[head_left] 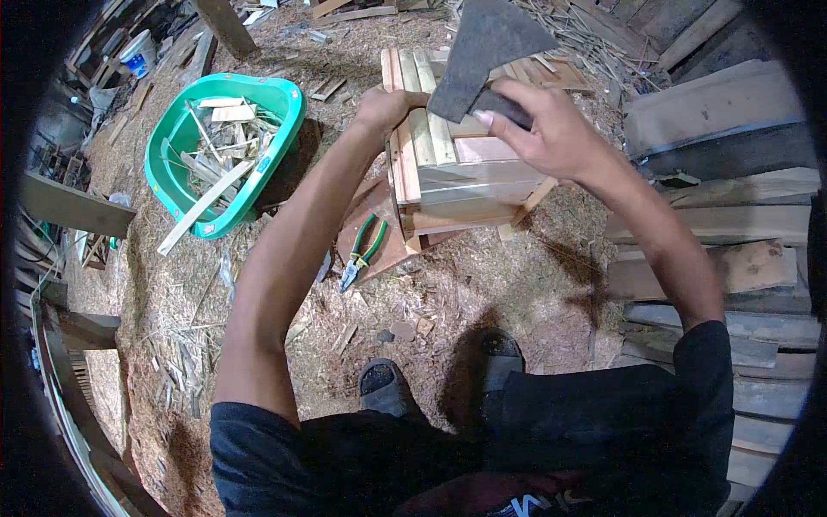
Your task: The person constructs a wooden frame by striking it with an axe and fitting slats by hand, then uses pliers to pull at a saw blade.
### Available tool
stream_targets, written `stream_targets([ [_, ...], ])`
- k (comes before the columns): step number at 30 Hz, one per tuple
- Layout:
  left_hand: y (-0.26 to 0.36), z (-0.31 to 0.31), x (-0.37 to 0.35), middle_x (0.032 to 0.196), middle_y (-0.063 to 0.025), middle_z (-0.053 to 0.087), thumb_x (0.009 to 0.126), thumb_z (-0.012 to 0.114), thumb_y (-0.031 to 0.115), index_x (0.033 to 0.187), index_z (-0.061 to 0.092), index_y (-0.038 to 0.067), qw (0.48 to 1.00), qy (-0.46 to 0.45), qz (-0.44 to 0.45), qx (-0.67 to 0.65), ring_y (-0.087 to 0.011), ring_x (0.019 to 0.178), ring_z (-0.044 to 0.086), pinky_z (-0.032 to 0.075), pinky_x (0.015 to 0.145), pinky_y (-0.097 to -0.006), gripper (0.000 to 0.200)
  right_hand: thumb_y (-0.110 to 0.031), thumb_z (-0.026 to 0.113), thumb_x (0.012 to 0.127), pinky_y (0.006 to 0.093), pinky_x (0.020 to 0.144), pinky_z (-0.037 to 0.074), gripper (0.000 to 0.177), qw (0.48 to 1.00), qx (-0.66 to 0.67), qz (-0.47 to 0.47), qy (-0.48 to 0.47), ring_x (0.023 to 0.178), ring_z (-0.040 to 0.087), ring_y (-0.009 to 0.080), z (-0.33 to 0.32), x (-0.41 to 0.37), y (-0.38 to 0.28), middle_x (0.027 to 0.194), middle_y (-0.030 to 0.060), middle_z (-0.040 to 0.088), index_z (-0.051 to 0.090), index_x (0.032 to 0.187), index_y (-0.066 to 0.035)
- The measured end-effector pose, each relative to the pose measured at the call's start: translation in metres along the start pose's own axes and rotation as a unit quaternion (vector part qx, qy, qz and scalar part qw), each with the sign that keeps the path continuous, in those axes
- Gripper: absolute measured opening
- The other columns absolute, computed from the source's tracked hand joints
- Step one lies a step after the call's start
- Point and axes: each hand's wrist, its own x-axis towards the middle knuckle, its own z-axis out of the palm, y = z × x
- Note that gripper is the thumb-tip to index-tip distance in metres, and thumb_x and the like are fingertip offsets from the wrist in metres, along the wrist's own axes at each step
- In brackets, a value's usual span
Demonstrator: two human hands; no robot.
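In my right hand (pixel 538 129) is a hatchet, its broad dark grey head (pixel 487 52) raised above a wooden box (pixel 469 194). My fingers are wrapped round its dark handle. Pale wooden slats (pixel 420 129) lie side by side along the top of the box. My left hand (pixel 392 109) rests closed on these slats, close to the blade; what its fingers pinch, if anything, is hidden. Pliers (pixel 362 254) with green and yellow handles lie on a brown board (pixel 379 207) beside the box.
A green plastic tub (pixel 293 108) of wood scraps stands at the left. Wood shavings cover the ground (pixel 534 319) around my sandalled feet. Stacked planks (pixel 724 224) line the right side. A wooden post (pixel 226 30) and a white bucket (pixel 138 56) stand at the upper left.
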Motion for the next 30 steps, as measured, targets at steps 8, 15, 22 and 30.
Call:
stream_targets([
  [8, 0.012, 0.004, -0.014, 0.09, -0.0201, 0.07, 0.072, 0.079, 0.006, 0.098, 0.063, -0.017, 1.0, 0.012, 0.002, -0.011, -0.0253, 0.071, 0.07, 0.058, 0.062, -0.0354, 0.039, -0.024, 0.061, 0.092, 0.0458, 0.072, 0.051, 0.032, 1.0, -0.001, -0.015, -0.01, 0.081, 0.066, 0.0398, 0.011, -0.009, 0.008, 0.088, 0.0255, 0.067, 0.062, 0.112, 0.001],
  [15, 0.008, 0.004, -0.013, 0.09, -0.0194, 0.07, 0.072, 0.078, 0.006, 0.096, 0.065, -0.014, 1.0, 0.021, 0.021, -0.004, -0.0253, 0.071, 0.071, 0.058, 0.062, -0.0369, 0.034, -0.023, 0.058, 0.093, 0.0474, 0.075, 0.052, 0.03, 0.999, -0.042, -0.016, -0.027, 0.083, 0.066, 0.0433, 0.023, -0.016, 0.01, 0.088, 0.026, 0.067, 0.061, 0.114, -0.001],
  [22, 0.01, 0.004, -0.016, 0.095, -0.0202, 0.07, 0.073, 0.078, 0.005, 0.105, 0.063, -0.013, 1.0, 0.005, -0.012, -0.007, -0.0256, 0.074, 0.071, 0.059, 0.064, -0.0365, 0.04, -0.022, 0.063, 0.093, 0.0372, 0.062, 0.051, 0.035, 0.996, -0.023, -0.058, 0.067, 0.072, 0.069, 0.0267, 0.013, -0.003, 0.003, 0.084, 0.0231, 0.069, 0.061, 0.114, 0.005],
  [30, 0.019, 0.008, -0.026, 0.094, -0.0189, 0.07, 0.073, 0.079, 0.007, 0.105, 0.063, -0.012, 1.0, 0.02, 0.015, 0.009, -0.0244, 0.071, 0.071, 0.059, 0.065, -0.0355, 0.041, -0.024, 0.06, 0.092, 0.0466, 0.069, 0.051, 0.03, 0.998, -0.021, 0.047, -0.038, 0.073, 0.066, 0.0428, 0.021, -0.018, 0.005, 0.075, 0.0263, 0.064, 0.061, 0.108, 0.002],
])
